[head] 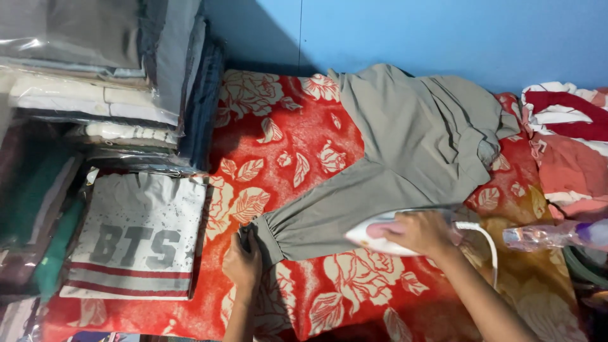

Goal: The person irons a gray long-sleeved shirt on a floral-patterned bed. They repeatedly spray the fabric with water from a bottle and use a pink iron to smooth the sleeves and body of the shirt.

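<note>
Right now my right hand point(421, 233) is wrapped tight around the handle of a white and pink iron point(380, 237), which sits flat on the lower leg of the grey trousers point(392, 152). These trousers lie spread across a red blanket with pale flowers point(285, 152), waist end up near the blue wall point(443, 31), cuffed end pointing toward my left side. My left hand point(244, 261) lies palm down with fingers closed over that gathered cuff, pinning it to the blanket. A white cord point(484, 237) trails from the iron's back end. Just beside my left hand lies a folded grey shirt with striped hem point(136, 237), with stacked folded clothes in clear wrapping point(95, 82) behind it. A plastic spray bottle point(554, 234) lies off to my right.
</note>
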